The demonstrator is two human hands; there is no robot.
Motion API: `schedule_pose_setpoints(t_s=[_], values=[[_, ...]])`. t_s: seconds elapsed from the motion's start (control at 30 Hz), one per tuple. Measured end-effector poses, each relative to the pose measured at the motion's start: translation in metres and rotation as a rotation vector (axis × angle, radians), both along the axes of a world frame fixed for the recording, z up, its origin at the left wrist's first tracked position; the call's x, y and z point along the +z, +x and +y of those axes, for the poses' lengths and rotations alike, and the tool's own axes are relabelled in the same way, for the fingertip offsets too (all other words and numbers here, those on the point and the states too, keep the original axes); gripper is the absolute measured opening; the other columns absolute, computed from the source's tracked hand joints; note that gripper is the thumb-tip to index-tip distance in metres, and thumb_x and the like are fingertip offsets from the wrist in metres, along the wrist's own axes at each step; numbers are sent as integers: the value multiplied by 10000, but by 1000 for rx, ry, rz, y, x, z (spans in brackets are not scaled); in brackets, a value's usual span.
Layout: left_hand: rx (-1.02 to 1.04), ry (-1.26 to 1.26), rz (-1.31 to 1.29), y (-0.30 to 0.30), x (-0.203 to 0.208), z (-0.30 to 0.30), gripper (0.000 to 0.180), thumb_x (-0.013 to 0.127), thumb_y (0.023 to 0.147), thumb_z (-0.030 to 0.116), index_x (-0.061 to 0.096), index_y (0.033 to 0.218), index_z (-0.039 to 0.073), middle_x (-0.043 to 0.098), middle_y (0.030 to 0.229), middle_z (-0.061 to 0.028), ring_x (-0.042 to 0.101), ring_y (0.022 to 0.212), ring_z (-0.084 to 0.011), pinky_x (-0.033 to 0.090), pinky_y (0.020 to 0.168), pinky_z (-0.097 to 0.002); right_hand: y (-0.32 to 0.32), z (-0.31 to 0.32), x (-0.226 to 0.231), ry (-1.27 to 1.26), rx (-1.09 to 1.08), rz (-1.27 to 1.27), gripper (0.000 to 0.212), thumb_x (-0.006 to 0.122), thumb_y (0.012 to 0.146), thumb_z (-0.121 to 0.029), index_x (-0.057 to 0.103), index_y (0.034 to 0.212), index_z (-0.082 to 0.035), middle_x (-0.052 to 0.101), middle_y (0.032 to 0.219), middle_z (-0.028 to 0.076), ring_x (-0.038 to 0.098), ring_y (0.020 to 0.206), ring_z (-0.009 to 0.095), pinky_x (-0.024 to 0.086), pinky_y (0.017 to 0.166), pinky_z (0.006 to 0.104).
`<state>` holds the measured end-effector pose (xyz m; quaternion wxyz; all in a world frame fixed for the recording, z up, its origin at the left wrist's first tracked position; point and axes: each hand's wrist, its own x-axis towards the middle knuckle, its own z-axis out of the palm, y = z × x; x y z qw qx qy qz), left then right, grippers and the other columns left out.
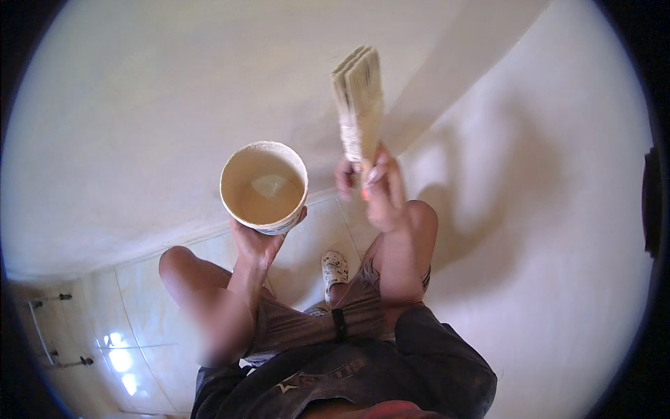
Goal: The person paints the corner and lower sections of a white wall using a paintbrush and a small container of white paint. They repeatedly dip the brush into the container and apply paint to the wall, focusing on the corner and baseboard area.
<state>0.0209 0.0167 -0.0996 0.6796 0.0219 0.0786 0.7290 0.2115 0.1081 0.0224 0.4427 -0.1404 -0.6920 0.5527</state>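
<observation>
My left hand point(259, 241) is wrapped round the lower side of a white paint bucket point(283, 225), holding it up and tilted so that its inside shows. Pale cream paint point(269, 199) lies at the bottom, with a lighter patch in it. To the right, my right hand point(377, 188) grips a wide paintbrush point(361, 105) by its handle. The bristles point up and away from me, coated in cream paint that also covers the ferrule. Brush and bucket are apart. Slight motion blur softens the fingers of my right hand.
Pale walls point(139, 126) stand ahead and to the right, meeting in a corner beyond the brush. Glossy cream tiles point(160, 307) cover the floor. My foot in a spotted clog point(335, 269) is below. A thin metal rack or frame point(45, 335) sits at the far left.
</observation>
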Motion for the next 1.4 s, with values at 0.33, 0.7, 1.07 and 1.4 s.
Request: schedule_pose_setpoints(t_s=[0.33, 0.7, 1.07, 1.4], values=[[198, -118, 302, -8, -4, -22, 710, 427, 1021, 680, 502, 1485, 148, 514, 1506, -98, 495, 1380, -283, 397, 1158, -536, 34, -57, 95, 968, -279, -611, 256, 821, 733, -92, 682, 917, 19, 575, 672, 110, 579, 576, 288, 441, 541, 364], [296, -14, 297, -8, -47, -6, 617, 418, 1065, 565, 501, 1472, 108, 578, 1425, -103, 530, 1344, -283, 397, 1165, -514, -17, -79, 111, 1439, -280, -1150, 139, 762, 669, -104, 721, 796, -66, 578, 732, 55, 615, 745, 214, 454, 665, 360], [282, -20, 318, -9, -49, -4, 593, 458, 1040, 557, 530, 1439, 123, 586, 1420, -102, 546, 1336, -286, 436, 1144, -511, -58, -67, 73, 1423, -162, -1152, 75, 717, 698, -115, 719, 631, -149, 657, 685, 50, 682, 759, 200, 478, 730, 341], [273, -43, 302, -13, -44, 1, 581, 451, 1044, 565, 541, 1433, 142, 585, 1436, -77, 535, 1353, -265, 409, 1157, -511, -65, -41, 68, 1433, -286, -1141, 62, 731, 734, -148, 746, 683, -116, 681, 692, 74, 697, 741, 253, 519, 744, 401]])
